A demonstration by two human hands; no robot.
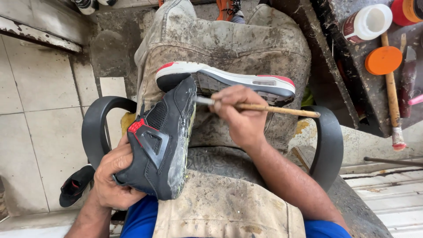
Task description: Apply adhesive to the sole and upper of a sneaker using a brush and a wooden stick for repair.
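My left hand [113, 180] grips the heel of a black sneaker [161, 141] with red trim, held upright on my lap. Its white and grey sole [229, 81] with red ends is peeled away from the upper and hangs out to the right. My right hand [240, 117] holds a wooden-handled brush [269, 109], its metal ferrule and tip touching the glue-smeared underside of the shoe near the toe. A stained canvas apron [220, 48] covers my legs beneath the shoe.
Black chair armrests [94, 128] curve on both sides of me. A dirty workbench [348, 83] at right carries a white open jar [368, 22], an orange lid [383, 60], a long wooden brush [392, 97] and tools. Another black shoe [75, 185] lies on the tiled floor at left.
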